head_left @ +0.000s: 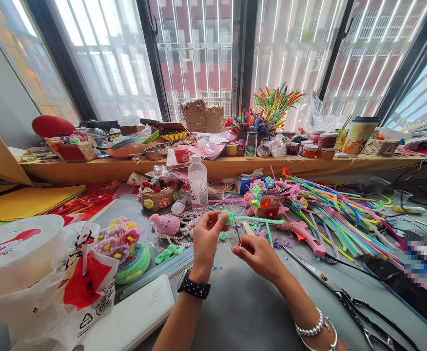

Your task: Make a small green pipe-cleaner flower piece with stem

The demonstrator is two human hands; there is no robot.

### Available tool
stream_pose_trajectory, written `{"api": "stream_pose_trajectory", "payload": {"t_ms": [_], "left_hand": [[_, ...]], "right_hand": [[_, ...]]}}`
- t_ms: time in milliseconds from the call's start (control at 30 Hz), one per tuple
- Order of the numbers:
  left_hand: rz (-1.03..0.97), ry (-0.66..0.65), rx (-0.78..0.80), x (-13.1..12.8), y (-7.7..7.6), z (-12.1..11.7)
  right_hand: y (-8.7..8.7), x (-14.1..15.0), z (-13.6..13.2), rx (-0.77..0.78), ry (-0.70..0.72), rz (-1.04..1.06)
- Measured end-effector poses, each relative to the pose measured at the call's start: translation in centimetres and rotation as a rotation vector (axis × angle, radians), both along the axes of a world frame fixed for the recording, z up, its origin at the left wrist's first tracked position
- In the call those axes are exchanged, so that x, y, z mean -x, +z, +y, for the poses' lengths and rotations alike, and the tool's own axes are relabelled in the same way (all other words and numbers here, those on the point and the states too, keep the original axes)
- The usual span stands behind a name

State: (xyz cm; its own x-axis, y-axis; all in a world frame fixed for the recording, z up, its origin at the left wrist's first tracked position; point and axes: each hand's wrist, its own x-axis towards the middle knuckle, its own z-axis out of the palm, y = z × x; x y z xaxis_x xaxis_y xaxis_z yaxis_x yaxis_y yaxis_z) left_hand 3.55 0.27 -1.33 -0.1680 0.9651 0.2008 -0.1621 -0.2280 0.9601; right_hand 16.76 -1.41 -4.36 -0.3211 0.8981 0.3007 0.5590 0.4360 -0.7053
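Pinched in the fingertips of my left hand point(206, 239) is a small fuzzy green piece of coiled pipe cleaner point(228, 218). A straight pale-green pipe cleaner point(262, 220) extends to the right behind it; whether the two join I cannot tell. My right hand point(257, 256) is closed around a thin dark metal tool point(237, 231), whose upper end reaches up beside the green piece. Its exact kind is too fine to make out. Below the left hand's fingers lie green scraps point(169, 252) on the grey table point(235, 307). Purple bits point(277, 243) lie right of my right hand.
A pink glue gun point(304, 236) and large scissors point(323, 277) lie to the right, with loose pipe cleaners point(348, 224) behind. A bottle point(198, 183) and flower baskets point(268, 207) stand ahead. At left are a power bank point(136, 312), a flower cake point(135, 265) and a drink cup point(19, 258).
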Motion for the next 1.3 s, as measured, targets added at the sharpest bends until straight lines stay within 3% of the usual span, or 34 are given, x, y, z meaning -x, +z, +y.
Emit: {"api": "stream_pose_trajectory", "payload": {"t_ms": [433,800,1167,1300], "left_hand": [[0.01,-0.015,0.019,-0.03,0.16,-0.12],[0.041,0.029,-0.012,-0.01,0.34,-0.22],[-0.134,-0.065,0.115,-0.14,0.13,-0.01],[-0.107,-0.038,0.102,-0.19,0.02,0.01]], "right_hand": [[0.19,0.17,-0.23,-0.015,-0.1,-0.176],[0.21,0.09,-0.08,-0.069,-0.123,-0.197],[0.32,0.05,-0.4,-0.132,-0.254,-0.297],[0.27,0.07,-0.44,-0.151,-0.248,-0.321]]}}
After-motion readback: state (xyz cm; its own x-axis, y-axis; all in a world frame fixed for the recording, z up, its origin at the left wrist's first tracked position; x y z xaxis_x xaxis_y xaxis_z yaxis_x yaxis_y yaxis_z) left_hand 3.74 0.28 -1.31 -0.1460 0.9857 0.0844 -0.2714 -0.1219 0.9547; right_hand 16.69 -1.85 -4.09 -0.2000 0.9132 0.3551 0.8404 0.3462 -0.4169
